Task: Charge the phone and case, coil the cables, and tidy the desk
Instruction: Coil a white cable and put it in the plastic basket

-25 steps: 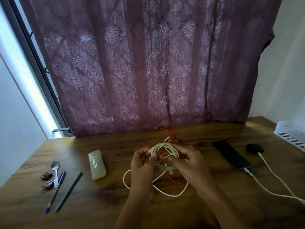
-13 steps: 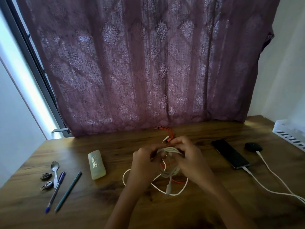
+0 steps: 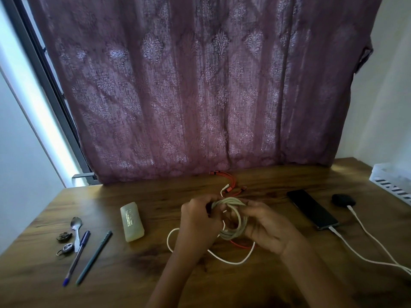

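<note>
Looping in several rounds, an off-white rubbery cable coil (image 3: 232, 221) is forming a rough ring over a brown wood-grain counter (image 3: 155, 196); whether it is touching the wood cannot be told. The left hand (image 3: 198, 221) is curling its fingers round the ring's left side and the right hand (image 3: 266, 227) is pinching the right side, so each grip is closing on the coil from opposite edges, with the ring's hole showing between them. A loose white length of cable (image 3: 224, 261) is trailing in a wide curve on the counter just below the hands, and a thin orange braided cable (image 3: 231, 183) is lying beyond them, near a mauve patterned curtain (image 3: 200, 85) that is hanging behind the counter. To the right, a slim black phone (image 3: 311, 208) and a small rounded black case (image 3: 342, 200) are each lying with a white charging lead (image 3: 355, 247) plugged in. To the left, a translucent yellowish block (image 3: 132, 222), a metal spoon (image 3: 76, 225) and two pens (image 3: 76, 258) are lying apart.
</note>
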`<state>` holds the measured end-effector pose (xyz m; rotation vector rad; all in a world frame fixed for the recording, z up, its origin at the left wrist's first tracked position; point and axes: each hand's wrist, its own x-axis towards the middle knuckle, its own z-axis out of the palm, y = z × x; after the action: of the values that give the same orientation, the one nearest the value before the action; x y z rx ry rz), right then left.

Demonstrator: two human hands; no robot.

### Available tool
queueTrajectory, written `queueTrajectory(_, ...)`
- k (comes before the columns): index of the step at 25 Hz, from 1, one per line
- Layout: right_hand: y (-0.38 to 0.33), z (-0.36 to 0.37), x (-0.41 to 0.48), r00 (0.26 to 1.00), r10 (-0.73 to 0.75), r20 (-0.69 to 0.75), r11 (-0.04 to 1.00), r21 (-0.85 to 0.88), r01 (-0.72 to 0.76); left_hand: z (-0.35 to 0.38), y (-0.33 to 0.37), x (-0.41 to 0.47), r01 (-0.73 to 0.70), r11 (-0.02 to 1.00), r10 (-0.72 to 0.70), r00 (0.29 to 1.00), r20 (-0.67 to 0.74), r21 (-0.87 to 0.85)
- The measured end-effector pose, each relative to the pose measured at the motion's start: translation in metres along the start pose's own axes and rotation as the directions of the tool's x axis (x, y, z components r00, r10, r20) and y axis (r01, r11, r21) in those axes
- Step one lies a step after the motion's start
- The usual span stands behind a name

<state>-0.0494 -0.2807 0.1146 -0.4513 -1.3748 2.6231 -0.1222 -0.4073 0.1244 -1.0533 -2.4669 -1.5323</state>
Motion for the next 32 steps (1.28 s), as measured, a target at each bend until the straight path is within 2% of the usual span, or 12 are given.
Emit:
queueTrajectory(2,0.009,0.001,0.001,0.974,-0.188,-0.125,0.968,-0.191,0.163,-0.002,-0.002,0.002,0.082,0.996,-0.084,0.991,-0.106,-0.022)
queueTrajectory(4,0.014,0.002,-0.002,0.858,-0.461,-0.226,0.818,-0.484,0.312,-0.003,-0.003,0.005,0.151,0.986,-0.160,0.970,-0.180,-0.063)
queueTrajectory(6,0.016,0.006,-0.005,0.747,-0.650,-0.140,0.586,-0.718,0.375,-0.004,-0.004,0.005,0.181,0.980,-0.196,0.958,-0.212,-0.085)
queueTrajectory(9,0.023,0.008,-0.004,0.765,-0.644,-0.012,0.330,-0.906,0.264,-0.002,-0.006,0.005,0.194,0.974,-0.215,0.954,-0.211,-0.115)
queueTrajectory(12,0.019,0.012,-0.004,0.832,-0.554,-0.015,0.424,-0.865,0.267,0.000,-0.008,0.001,0.144,0.985,-0.161,0.964,-0.210,-0.092)
queueTrajectory(16,0.002,0.016,-0.008,0.914,-0.387,-0.118,0.751,-0.615,0.239,0.000,-0.012,-0.003,0.070,0.996,-0.081,0.975,-0.207,-0.057)
queueTrajectory(17,-0.001,0.013,-0.008,0.896,-0.433,-0.094,0.702,-0.659,0.270,-0.001,-0.013,-0.004,0.088,0.992,-0.103,0.977,-0.187,-0.088)
queueTrajectory(20,-0.004,0.000,-0.003,0.733,-0.673,0.097,0.187,-0.937,0.295,-0.004,-0.016,-0.005,0.251,0.914,-0.289,0.954,-0.077,-0.318)
queueTrajectory(22,-0.003,-0.005,-0.001,0.649,-0.742,0.167,0.029,-0.960,0.279,-0.006,-0.017,-0.005,0.339,0.813,-0.380,0.925,0.011,-0.474)
queueTrajectory(27,0.012,-0.004,0.003,0.685,-0.728,0.004,0.272,-0.916,0.295,-0.004,-0.012,-0.003,0.384,0.686,-0.438,0.896,0.071,-0.619)
queueTrajectory(30,0.020,0.005,0.003,0.851,-0.506,-0.141,0.693,-0.654,0.303,-0.001,-0.010,-0.005,0.350,0.738,-0.444,0.896,-0.024,-0.577)
queueTrajectory(32,0.021,0.010,0.002,0.918,-0.353,-0.180,0.865,-0.437,0.247,0.000,-0.010,-0.006,0.299,0.808,-0.402,0.909,-0.105,-0.508)
